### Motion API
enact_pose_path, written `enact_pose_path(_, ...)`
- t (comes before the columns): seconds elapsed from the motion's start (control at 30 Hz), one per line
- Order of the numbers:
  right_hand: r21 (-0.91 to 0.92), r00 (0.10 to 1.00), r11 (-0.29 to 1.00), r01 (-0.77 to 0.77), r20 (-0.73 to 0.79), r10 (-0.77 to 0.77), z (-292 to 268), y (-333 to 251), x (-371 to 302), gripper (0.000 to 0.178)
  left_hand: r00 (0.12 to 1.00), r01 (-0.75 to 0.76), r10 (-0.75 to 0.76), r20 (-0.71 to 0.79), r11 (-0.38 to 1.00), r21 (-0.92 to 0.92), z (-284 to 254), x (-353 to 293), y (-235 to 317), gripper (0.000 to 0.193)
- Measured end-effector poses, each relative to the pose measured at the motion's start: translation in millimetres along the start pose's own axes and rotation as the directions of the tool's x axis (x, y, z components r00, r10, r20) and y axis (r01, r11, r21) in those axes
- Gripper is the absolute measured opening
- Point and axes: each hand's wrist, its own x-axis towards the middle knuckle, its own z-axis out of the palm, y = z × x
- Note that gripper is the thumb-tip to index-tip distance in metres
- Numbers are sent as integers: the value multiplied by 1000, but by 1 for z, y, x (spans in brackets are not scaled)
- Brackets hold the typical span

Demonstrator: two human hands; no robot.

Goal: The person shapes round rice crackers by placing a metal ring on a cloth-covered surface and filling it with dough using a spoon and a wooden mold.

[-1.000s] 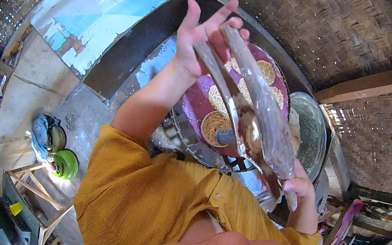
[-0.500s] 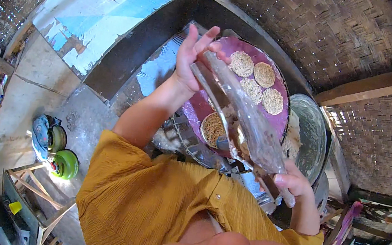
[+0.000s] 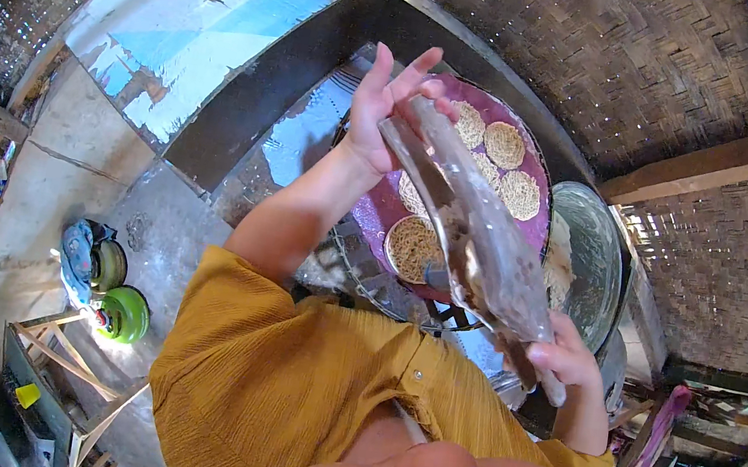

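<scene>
A worn two-piece wooden press (image 3: 498, 232), its long halves side by side, slants across the middle, held up between my hands. My left hand (image 3: 374, 128) bears against its upper ends; some fingers stretch out while others reach behind the wood. Around the lower end, my right hand (image 3: 571, 359) is closed. Below the press lies a round purple tray (image 3: 374, 197) with several flat rounds of pale strands (image 3: 504, 145). A round mould (image 3: 412, 248) filled with strands sits at the tray's near edge, partly covered by the press.
Right of the tray stands a large metal basin (image 3: 586, 254), with pale dough (image 3: 559, 264) beside it. A peeling blue-and-white board (image 3: 242, 14) lies at the far left. A green gas cylinder (image 3: 126, 313) and a wooden frame (image 3: 75, 354) stand on the left floor.
Both hands and the press have shifted slightly to the right. More of the mould and of the tray's left part shows. The rounds on the tray stay in place.
</scene>
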Motion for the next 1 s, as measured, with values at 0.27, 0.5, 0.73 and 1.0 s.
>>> enact_pose_path(0.27,-29,916,942,334,-227,-332,14,-9,17,86,933,-189,-346,103,-224,956,48,-22,-39,66)
enact_pose_path(0.5,-374,850,866,332,-279,-446,21,14,93,40,898,209,-439,27,480,852,33,-52,10,34)
enact_pose_path(0.73,-669,813,739,-71,-468,-345,26,50,119,24,957,-158,279,75,289,944,48,-126,69,31)
enact_pose_path(1.0,-692,778,721,-37,-472,-414,34,50,125,20,835,-345,476,276,62,936,43,-131,50,39)
